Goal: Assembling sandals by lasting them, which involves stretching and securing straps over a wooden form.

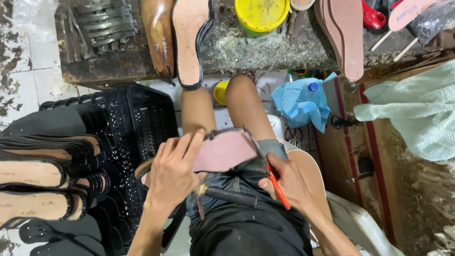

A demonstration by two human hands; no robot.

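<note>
Worn and crusted with glue, a workbench [265, 52] runs along the top of the view, above a tiled floor. On its near edge lie a wooden shoe last [159, 35], a sandal [189, 40] with a black beaded strap turned sole up, a yellow tub [261, 14] and a stack of pinkish insoles [343, 35]. A black plastic crate [132, 123] sits at the bench's left corner, with finished black-strapped sandals [42, 173] piled at its left.

The person sits with bare knees, a sandal sole [222, 150] held over the lap. The left hand [174, 173] is closed on the sole's left end, fingers spread across its pinkish underside. The right hand [286, 182] is clamped around orange-handled scissors [270, 170], whose blades seem to meet the sole's right edge. A dark-handled tool [227, 195] lies across the lap below the sole.
</note>
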